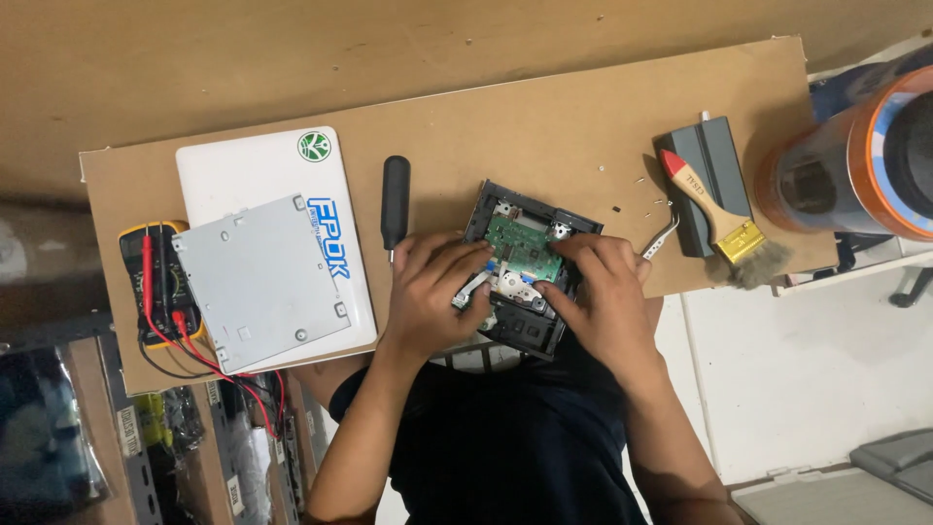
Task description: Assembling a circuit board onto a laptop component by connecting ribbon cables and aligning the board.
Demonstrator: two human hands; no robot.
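Note:
An opened black disc drive point(525, 209) with a green circuit board point(520, 248) lies at the near edge of a brown board table point(583, 107). My left hand point(432, 292) rests on the drive's left side, fingers on its flat ribbon cables. My right hand point(598, 292) covers the drive's right side, fingertips on the circuit board. Both hands touch the drive's inner parts. Metal tweezers point(661, 238) lie just right of my right hand.
A black-handled screwdriver point(395, 199) lies left of the drive. A grey metal cover plate point(262, 282) rests on a white laptop point(243, 165), beside a yellow multimeter point(146, 282) with red leads. A paintbrush point(714, 209) lies on a dark grey box point(724, 151). An orange tape roll point(855, 160) fills the right.

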